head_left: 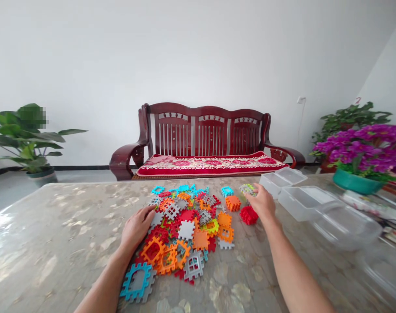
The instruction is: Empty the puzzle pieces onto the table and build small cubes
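A heap of flat, toothed plastic building tiles in orange, red, grey, blue and green lies on the marbled table. My left hand rests on the heap's left edge, fingers curled over grey and red tiles. My right hand reaches to the far right of the heap, fingers closed on a small grey and green stack of tiles. An orange stack and a red stack stand just beside that hand.
Several clear plastic boxes and lids sit to the right of the tiles. A pot of purple flowers stands at the table's right edge. Beyond the table are a dark wooden bench and a leafy plant.
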The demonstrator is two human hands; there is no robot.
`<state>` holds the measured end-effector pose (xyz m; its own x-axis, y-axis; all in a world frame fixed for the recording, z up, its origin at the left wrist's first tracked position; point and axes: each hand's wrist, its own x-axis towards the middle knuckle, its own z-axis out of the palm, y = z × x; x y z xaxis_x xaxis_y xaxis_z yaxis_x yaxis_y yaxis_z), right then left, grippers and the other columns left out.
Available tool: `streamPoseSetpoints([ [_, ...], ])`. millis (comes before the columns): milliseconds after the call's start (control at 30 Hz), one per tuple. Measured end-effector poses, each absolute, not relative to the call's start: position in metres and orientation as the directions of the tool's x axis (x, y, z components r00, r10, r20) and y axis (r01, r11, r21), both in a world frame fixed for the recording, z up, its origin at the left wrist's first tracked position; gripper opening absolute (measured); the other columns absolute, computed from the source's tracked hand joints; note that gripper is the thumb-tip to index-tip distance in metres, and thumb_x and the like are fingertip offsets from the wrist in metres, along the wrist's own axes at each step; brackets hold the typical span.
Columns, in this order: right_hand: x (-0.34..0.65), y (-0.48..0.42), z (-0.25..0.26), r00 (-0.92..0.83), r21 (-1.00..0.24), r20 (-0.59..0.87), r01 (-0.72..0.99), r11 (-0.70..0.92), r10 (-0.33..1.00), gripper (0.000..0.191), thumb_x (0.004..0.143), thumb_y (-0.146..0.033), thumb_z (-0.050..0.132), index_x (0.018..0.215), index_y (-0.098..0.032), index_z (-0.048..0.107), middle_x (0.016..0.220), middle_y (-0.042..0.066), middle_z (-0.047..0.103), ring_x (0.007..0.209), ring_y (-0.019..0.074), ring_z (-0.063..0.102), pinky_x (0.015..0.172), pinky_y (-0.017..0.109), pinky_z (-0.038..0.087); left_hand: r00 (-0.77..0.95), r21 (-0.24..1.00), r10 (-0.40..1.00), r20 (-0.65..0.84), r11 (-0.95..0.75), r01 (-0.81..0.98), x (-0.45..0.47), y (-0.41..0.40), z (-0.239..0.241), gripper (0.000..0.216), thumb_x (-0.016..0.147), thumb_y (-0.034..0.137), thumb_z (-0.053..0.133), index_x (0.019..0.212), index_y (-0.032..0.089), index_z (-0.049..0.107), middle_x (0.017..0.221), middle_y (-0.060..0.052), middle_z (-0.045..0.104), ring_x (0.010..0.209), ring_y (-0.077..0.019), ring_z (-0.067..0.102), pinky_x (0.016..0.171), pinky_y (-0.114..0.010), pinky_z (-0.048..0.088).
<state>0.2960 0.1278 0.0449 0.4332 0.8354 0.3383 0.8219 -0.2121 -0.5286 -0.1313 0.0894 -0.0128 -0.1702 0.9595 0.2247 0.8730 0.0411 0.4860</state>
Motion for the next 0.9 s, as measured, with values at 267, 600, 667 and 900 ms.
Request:
streamPoseSetpoints([
  [267,0.329,0.124,0.033,0.534,-0.491,0.248,0.788,-0.370,0.808,0.059,0.074,-0.050,0.060,0.126,-0.022,0.055,0.112,0.010,0.068,0.103,0.0292,0.063,0.080,0.038,0.048,-0.173,0.490,0.955,0.242,0.034,0.871,-0.132,0.091,-0.014,0.044,0.089,0.045,0.035,0.116,0.027,0.065,0.117,-0.002,0.069,0.106,-0.0219,0.063,0.093,-0.030,0.046],
  [600,0.333,0.126,0.028,0.506,-0.411,0.228,0.825,-0.389,0.832,0.059,0.076,-0.048,0.054,0.129,-0.021,0.054,0.118,0.013,0.065,0.107,0.0311,0.061,0.084,0.041,0.047,-0.170,0.496,0.956,0.239,0.030,0.868,-0.131,0.090,-0.012,0.047,0.089,0.045,0.033,0.117,0.025,0.065,0.119,-0.003,0.068,0.107,-0.0231,0.063,0.094,-0.032,0.046],
  [667,0.330,0.126,0.027,0.493,-0.393,0.218,0.834,-0.386,0.842,0.061,0.076,-0.048,0.055,0.131,-0.021,0.052,0.121,0.014,0.064,0.109,0.0321,0.060,0.084,0.042,0.047,-0.168,0.500,0.955,0.243,0.025,0.866,-0.132,0.090,-0.013,0.046,0.089,0.045,0.034,0.117,0.026,0.065,0.120,-0.003,0.068,0.108,-0.0228,0.063,0.094,-0.031,0.046],
  [900,0.326,0.127,0.025,0.476,-0.417,0.196,0.832,-0.367,0.857,0.058,0.075,-0.041,0.058,0.130,-0.025,0.054,0.121,0.011,0.065,0.106,0.0294,0.062,0.085,0.039,0.048,-0.166,0.484,0.962,0.218,0.041,0.874,-0.131,0.089,-0.012,0.047,0.090,0.045,0.031,0.119,0.027,0.063,0.122,-0.003,0.067,0.110,-0.0230,0.061,0.096,-0.032,0.044],
])
